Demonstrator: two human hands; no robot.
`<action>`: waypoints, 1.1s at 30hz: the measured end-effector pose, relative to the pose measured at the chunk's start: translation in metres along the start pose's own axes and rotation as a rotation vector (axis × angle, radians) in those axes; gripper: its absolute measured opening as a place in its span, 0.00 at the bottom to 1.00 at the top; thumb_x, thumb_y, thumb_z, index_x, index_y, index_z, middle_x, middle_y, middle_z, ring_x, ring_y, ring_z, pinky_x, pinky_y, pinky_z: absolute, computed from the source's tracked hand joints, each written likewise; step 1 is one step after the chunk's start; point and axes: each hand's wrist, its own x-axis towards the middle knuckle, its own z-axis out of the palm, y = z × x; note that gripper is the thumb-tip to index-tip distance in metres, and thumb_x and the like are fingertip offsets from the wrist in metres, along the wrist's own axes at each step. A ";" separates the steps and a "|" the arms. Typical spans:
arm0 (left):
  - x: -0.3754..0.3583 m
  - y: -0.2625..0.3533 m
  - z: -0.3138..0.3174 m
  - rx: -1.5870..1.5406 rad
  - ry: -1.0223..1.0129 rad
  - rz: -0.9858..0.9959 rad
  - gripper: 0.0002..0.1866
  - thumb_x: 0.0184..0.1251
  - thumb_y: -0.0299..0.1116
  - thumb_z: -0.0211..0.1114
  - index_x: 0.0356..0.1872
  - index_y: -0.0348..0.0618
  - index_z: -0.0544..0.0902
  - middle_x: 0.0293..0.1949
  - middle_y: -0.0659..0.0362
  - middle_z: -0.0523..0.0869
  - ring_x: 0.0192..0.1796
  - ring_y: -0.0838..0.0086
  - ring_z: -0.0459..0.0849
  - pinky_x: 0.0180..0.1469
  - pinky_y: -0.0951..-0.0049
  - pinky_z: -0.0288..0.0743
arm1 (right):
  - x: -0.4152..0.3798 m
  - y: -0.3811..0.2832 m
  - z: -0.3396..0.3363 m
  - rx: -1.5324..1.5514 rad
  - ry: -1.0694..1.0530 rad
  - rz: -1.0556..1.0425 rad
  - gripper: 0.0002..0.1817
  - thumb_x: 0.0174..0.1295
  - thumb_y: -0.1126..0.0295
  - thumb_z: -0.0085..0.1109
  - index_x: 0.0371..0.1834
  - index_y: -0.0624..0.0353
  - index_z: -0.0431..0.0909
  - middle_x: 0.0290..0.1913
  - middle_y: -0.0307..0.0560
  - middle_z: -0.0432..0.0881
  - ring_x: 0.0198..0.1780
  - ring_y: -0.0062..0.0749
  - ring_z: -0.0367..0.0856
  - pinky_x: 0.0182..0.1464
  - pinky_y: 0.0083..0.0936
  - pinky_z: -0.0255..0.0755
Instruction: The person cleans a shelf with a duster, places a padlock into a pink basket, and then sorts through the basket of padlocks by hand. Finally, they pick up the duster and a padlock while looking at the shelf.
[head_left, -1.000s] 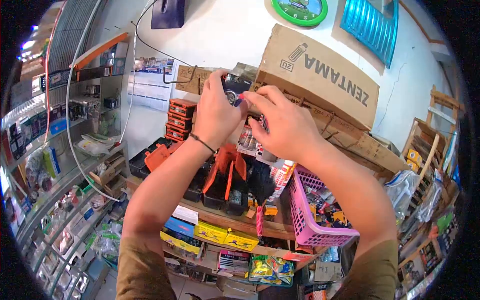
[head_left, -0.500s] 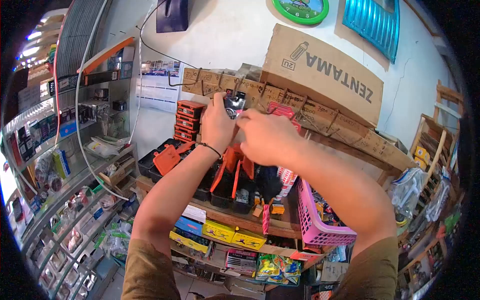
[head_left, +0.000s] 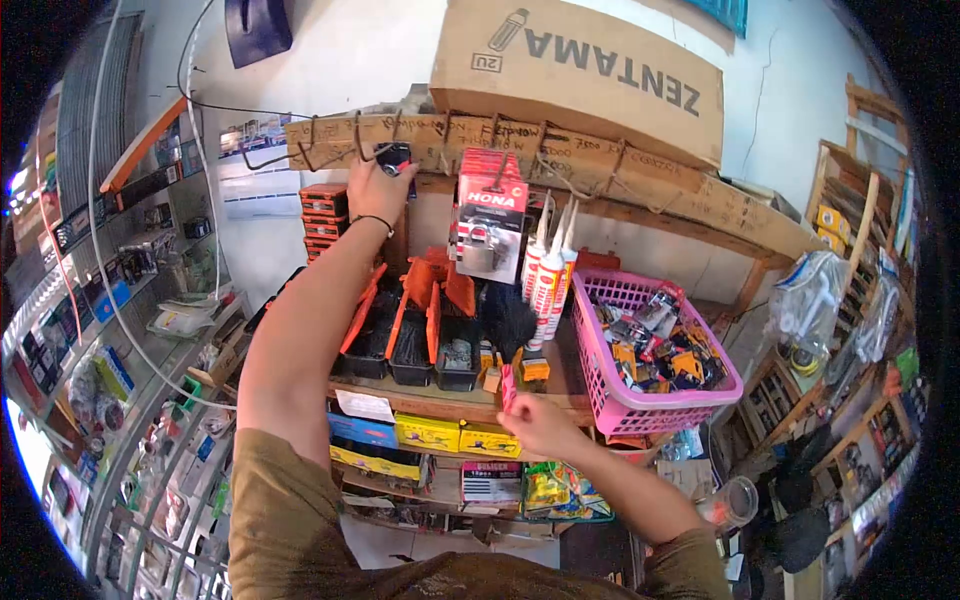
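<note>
While the left hand (head_left: 377, 192) alone now pinches a small black packet (head_left: 394, 154), the right hand (head_left: 543, 425) has descended, its grip closed around a pink patterned handle (head_left: 508, 384).

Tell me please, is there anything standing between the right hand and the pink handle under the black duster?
Nothing visible does. In this view, the right hand meets the lower end of the pink handle. The pink basket is to the right.
</note>
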 end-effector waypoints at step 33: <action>-0.350 -0.016 -0.069 -0.749 -0.671 -0.570 0.19 0.60 0.28 0.57 0.52 0.36 0.66 0.44 0.56 0.75 0.45 0.71 0.75 0.44 0.73 0.71 | -0.188 0.123 0.069 0.656 -0.427 0.167 0.17 0.64 0.71 0.48 0.56 0.58 0.63 0.45 0.38 0.72 0.48 0.23 0.69 0.50 0.22 0.65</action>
